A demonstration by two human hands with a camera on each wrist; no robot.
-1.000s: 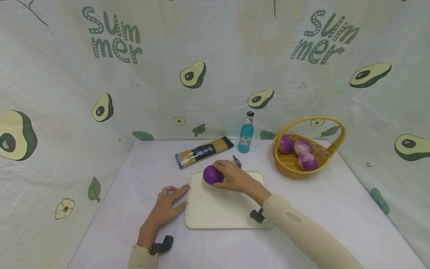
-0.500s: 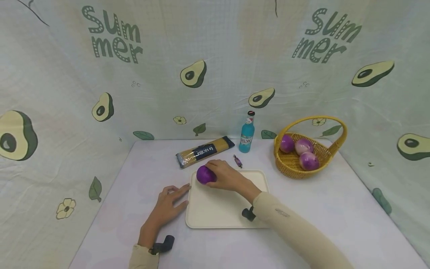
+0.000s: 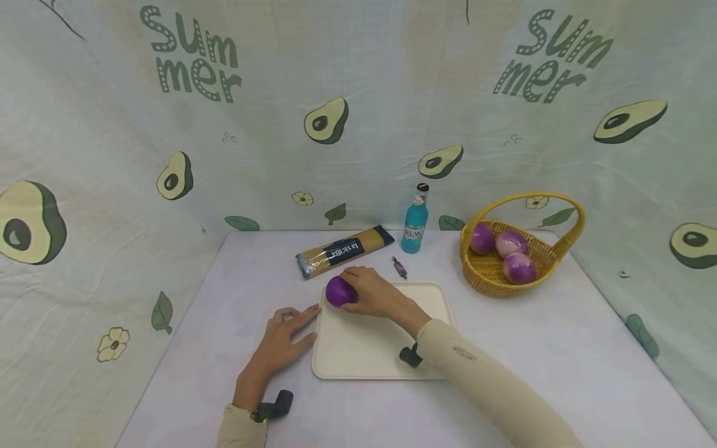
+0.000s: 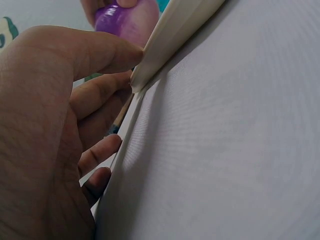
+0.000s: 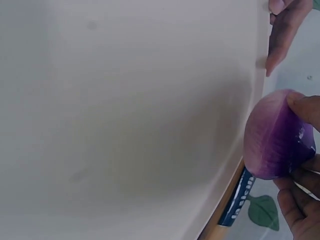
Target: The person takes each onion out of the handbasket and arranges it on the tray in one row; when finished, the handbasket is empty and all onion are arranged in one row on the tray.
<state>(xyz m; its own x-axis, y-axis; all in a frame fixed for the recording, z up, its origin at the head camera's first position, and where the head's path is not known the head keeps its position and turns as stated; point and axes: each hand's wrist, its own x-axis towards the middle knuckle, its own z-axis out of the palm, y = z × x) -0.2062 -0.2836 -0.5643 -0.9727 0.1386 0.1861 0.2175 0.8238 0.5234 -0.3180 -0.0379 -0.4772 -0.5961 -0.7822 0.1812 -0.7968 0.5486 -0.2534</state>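
My right hand [image 3: 374, 295] grips a purple onion [image 3: 339, 292] from its right side, over the far left corner of a cream tray [image 3: 381, 358]. In the right wrist view the onion [image 5: 275, 135] shows a pale pink side and a dark purple end, with thumb and fingers around it. My left hand [image 3: 282, 339] rests at the tray's left edge, thumb and fingers loosely extended. The left wrist view has its fingertips right at the tray's rim [image 4: 160, 47], with nothing held in them.
Behind the tray lie a pasta pack [image 3: 344, 251] and a small wrapped candy [image 3: 399, 267]. A blue bottle [image 3: 414, 221] stands at the back. To the right, a yellow wicker basket [image 3: 486, 287] with a tall handle holds 3 onions [image 3: 520, 268].
My right hand has moved left with the onion toward the tray's far left corner. The left hand stays at the tray's edge, and the head view has shifted slightly.
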